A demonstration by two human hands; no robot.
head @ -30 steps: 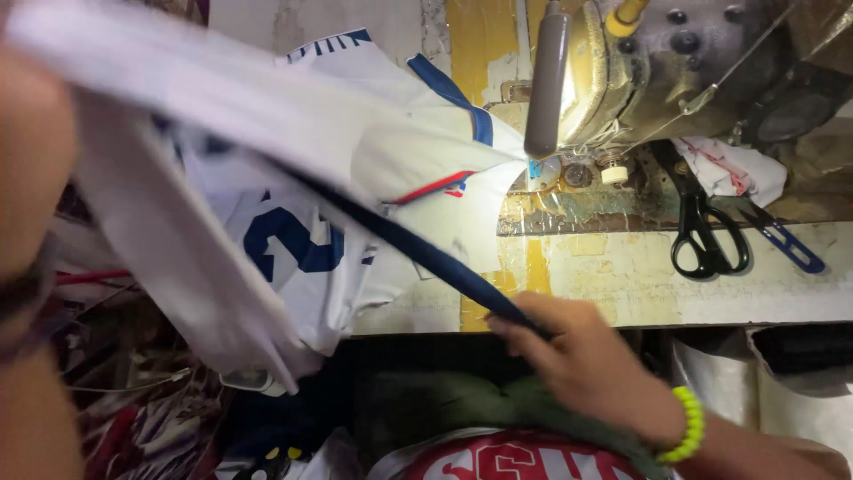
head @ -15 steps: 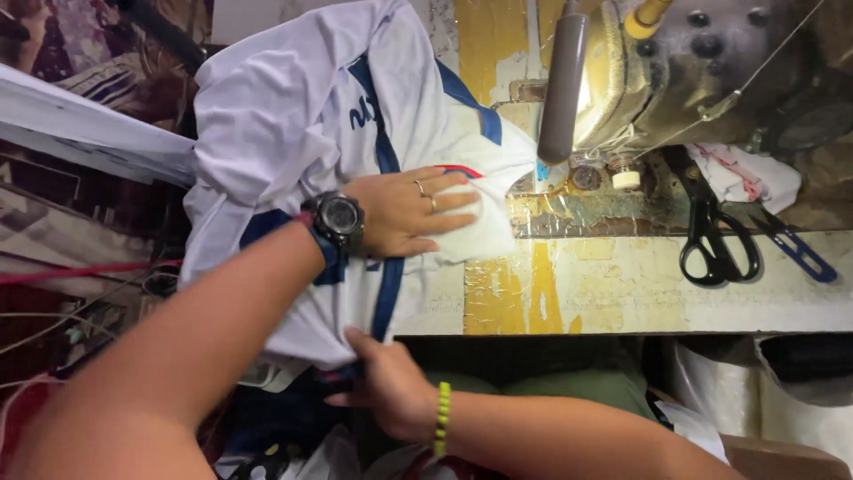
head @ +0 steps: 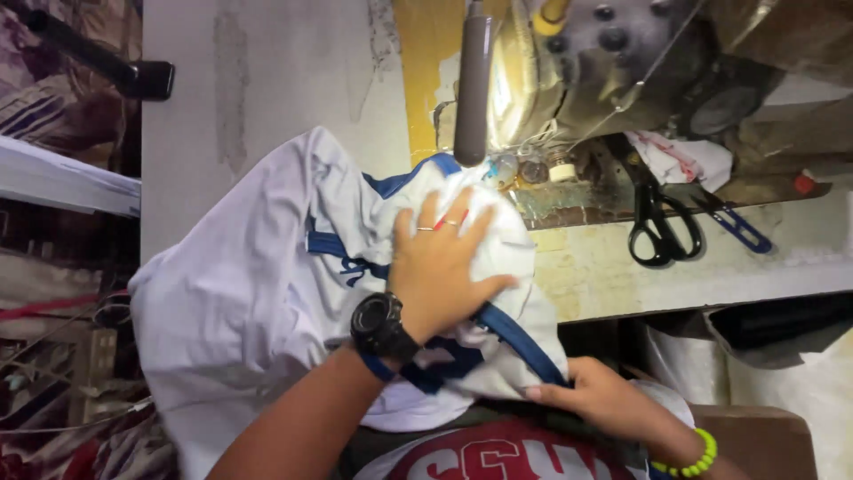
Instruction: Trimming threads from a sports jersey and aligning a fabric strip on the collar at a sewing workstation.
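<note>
A white sports jersey point(head: 258, 293) with blue trim lies bunched on the sewing table, its upper edge close to the needle area of the sewing machine point(head: 569, 80). My left hand point(head: 444, 267), with a black watch on the wrist and rings on the fingers, presses flat on the cloth with fingers spread. My right hand point(head: 595, 396), wearing a green bead bracelet, pinches the jersey's blue-edged hem point(head: 520, 342) at the table's near edge.
Black scissors point(head: 657, 231) and a blue-handled tool point(head: 733, 227) lie on the machine bed to the right. A white and red rag point(head: 680, 156) sits behind them. A stack of white cloth point(head: 62, 178) is at the left. The table's front edge point(head: 711, 289) runs right.
The jersey has shifted up and right toward the needle. My left hand slid with it and now lies flat with fingers spread. My right hand moved right along the hem.
</note>
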